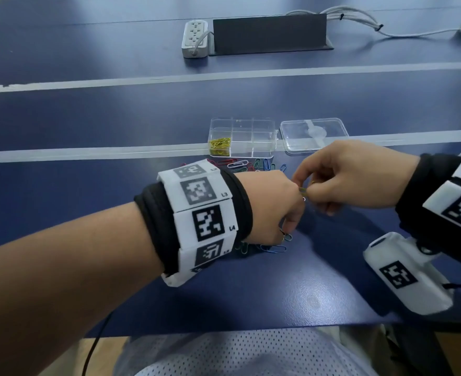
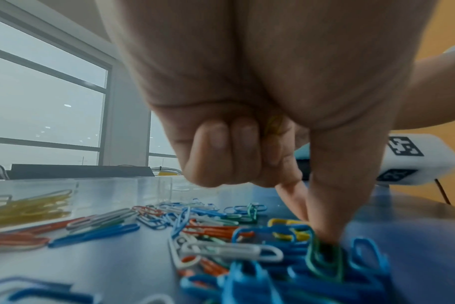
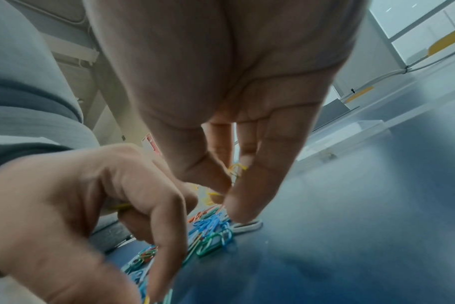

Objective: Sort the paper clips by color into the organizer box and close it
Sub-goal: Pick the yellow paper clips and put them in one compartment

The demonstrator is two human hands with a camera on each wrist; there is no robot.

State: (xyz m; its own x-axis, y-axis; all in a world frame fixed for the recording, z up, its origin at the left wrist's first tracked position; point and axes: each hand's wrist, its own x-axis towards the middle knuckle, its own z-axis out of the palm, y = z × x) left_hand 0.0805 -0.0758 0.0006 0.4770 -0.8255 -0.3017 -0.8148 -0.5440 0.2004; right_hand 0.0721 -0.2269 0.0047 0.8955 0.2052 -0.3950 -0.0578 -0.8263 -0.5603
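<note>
Paper clips (image 2: 229, 236) mid-sort — yellow first

Both hands work the loose pile on the tabletop (image 1: 291, 289): left hand (image 1: 270, 207) curled round gathered yellow clips (image 2: 273, 125), right hand (image 1: 351, 175) pinching another yellow — likely batching. One organizer box (image 1: 241, 137), six compartments, one filled; one lid (image 1: 313, 134) beside.

Organizer box (image 1: 242, 137) on table (image 1: 88, 118). Lid (image 1: 314, 135) just right of box. Clips (image 1: 219, 146) in box's near-left compartment. Loose clip pile (image 2: 247, 236) before box. Power strip (image 1: 195, 38) well behind box.
</note>
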